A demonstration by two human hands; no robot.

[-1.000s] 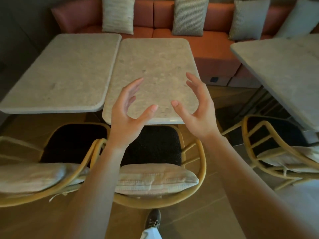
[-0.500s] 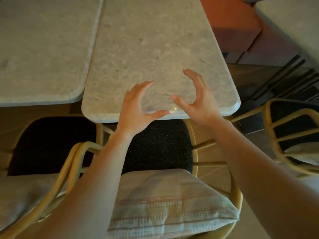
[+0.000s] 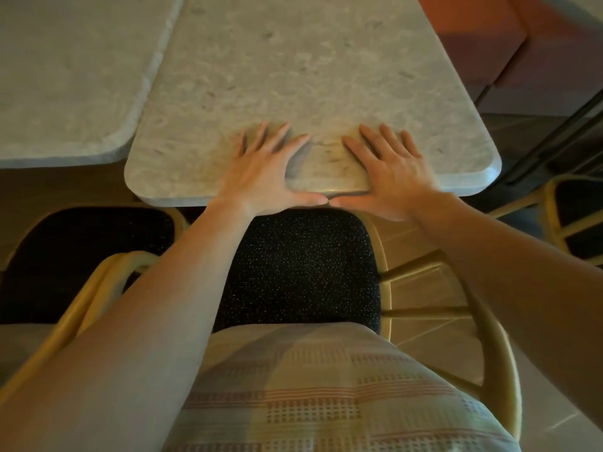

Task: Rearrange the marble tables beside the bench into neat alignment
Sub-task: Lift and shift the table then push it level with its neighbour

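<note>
The middle marble table [image 3: 310, 76], pale grey with rounded corners, fills the upper centre. Its near edge juts closer to me than that of the left marble table [image 3: 65, 76], which touches it along one long side. My left hand [image 3: 264, 171] and my right hand [image 3: 388, 171] lie side by side on the middle table's near edge. Their fingers are spread flat on top. Both thumbs run along the front rim, and the thumb tips meet.
A yellow-framed chair with a black seat [image 3: 300, 269] and a striped cushion [image 3: 326, 393] stands between me and the table. A second chair [image 3: 81, 256] is at the left, a third [image 3: 574, 216] at the right. The orange bench [image 3: 473, 34] and dark table legs [image 3: 554, 135] are at the upper right.
I have leaned in over the table. Both hands, hovering curled above the top before, have come down flat onto its near edge, thumbs on the rim.
</note>
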